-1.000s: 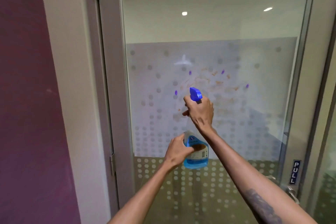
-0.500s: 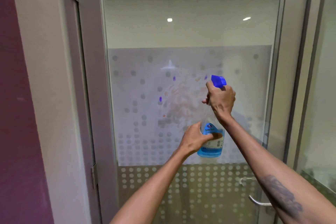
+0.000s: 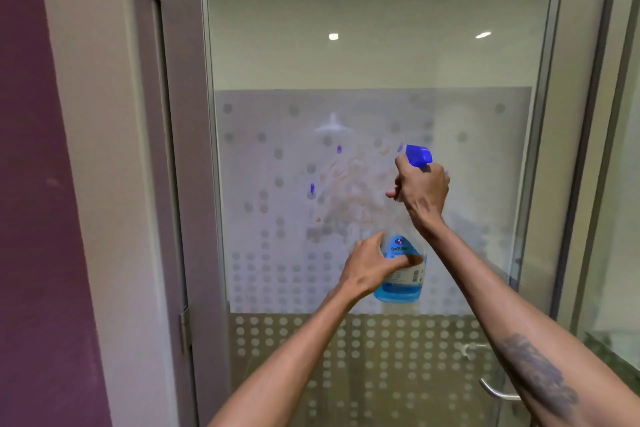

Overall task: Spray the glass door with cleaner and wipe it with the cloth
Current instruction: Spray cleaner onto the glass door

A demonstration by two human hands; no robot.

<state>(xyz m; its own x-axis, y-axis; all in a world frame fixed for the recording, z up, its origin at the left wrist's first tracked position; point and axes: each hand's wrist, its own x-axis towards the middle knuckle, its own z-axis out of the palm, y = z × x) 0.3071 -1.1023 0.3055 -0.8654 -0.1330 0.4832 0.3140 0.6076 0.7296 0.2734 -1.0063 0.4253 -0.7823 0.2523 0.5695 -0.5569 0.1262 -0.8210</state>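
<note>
The glass door (image 3: 381,55) fills the middle of the view, with a frosted dotted band across it and orange-brown smears and purple spots (image 3: 346,191) on that band. A clear spray bottle (image 3: 403,282) of blue cleaner with a blue trigger head is held upright close to the glass, right of the smears. My right hand (image 3: 424,192) grips its neck at the trigger. My left hand (image 3: 372,265) clasps the bottle's body from the left. No cloth is in view.
A grey metal door frame with hinges (image 3: 185,326) stands at the left, beside a cream jamb and a purple wall (image 3: 31,218). A metal door handle (image 3: 497,392) sits low at the right. Another glass panel (image 3: 620,253) adjoins on the right.
The view has shifted, so the door and smears now sit further left. Both hands with the bottle have moved right across the glass, from over the smears to their right side.
</note>
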